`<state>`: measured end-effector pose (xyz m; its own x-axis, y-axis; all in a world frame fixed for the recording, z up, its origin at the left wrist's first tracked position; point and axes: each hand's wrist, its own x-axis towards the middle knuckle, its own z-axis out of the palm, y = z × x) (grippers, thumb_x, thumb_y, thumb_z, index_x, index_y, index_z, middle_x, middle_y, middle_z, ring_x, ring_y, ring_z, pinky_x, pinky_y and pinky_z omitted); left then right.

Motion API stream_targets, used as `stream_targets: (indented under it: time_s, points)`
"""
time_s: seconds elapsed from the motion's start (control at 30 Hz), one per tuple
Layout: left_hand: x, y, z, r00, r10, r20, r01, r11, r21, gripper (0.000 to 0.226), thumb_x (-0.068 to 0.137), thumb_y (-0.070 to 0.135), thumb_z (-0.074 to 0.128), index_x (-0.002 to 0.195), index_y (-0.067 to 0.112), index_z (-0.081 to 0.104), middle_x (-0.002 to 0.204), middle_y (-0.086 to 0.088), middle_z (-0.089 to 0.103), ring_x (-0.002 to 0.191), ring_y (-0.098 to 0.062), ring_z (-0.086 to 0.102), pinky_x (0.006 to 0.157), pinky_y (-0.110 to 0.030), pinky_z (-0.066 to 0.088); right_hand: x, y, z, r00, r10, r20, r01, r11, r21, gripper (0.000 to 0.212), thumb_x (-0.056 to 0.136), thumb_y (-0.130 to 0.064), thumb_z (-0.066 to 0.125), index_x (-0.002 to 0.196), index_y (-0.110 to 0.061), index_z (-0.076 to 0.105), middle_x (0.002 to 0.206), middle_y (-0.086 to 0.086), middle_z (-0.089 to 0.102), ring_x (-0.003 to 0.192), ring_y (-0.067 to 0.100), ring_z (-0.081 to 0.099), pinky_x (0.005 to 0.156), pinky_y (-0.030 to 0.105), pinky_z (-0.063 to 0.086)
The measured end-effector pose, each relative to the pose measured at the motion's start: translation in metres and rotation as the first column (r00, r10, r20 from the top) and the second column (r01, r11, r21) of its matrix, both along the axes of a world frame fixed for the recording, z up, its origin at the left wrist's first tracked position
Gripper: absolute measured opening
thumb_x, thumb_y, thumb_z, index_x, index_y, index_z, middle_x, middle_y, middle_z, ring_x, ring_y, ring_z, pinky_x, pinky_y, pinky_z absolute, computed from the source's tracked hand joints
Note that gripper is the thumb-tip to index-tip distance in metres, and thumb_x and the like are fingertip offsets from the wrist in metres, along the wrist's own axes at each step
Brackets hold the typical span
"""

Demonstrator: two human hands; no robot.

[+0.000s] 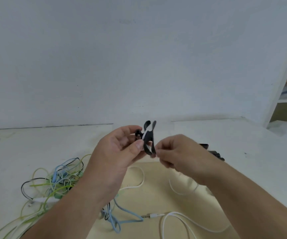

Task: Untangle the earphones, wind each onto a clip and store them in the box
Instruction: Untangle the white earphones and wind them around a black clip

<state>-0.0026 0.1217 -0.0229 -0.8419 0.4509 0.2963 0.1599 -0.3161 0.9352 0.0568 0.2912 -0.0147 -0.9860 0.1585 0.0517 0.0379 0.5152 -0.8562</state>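
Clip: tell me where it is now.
Head view, centre: the left hand grips the clip above the table, and the right hand pinches the cable at its lower end.

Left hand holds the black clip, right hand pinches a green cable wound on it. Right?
No: the head view shows the cable wound on the black clip is white, not green. The left hand holds the clip, the right hand pinches the cable.

Left hand (pixel 120 149) holds black clip (pixel 148 138); right hand (pixel 175 152) pinches white cable (pixel 173 219).
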Motion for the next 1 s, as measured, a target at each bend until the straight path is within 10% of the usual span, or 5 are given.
stream_targets:
  time_s: [0.43,1.0]
  points:
    - [-0.006,-0.001,-0.005,0.969,0.204,-0.136,-0.221,0.967,-0.123,0.023,0.097,0.002,0.056,0.107,0.021,0.063,0.097,-0.003,0.071,0.084,-0.021,0.069,0.084,-0.054,0.058,0.008,-0.018,0.005,0.938,0.347,0.003,-0.347,0.936,-0.063,0.03,0.104,-0.017,0.048,0.084,-0.008,0.068,0.055,-0.004,0.045,0.052,0.013,0.034,0.051,0.024,0.027]
    - [-0.007,-0.005,-0.006,0.969,0.053,-0.241,-0.101,0.976,-0.191,0.03,0.089,-0.003,0.065,0.098,0.025,0.065,0.097,-0.002,0.071,0.089,-0.021,0.067,0.088,-0.037,0.051,0.015,-0.006,0.026,0.965,0.166,-0.205,-0.21,0.952,-0.222,0.023,0.085,-0.025,0.058,0.072,-0.012,0.071,0.051,-0.005,0.039,0.048,0.01,0.029,0.048,0.022,0.023]
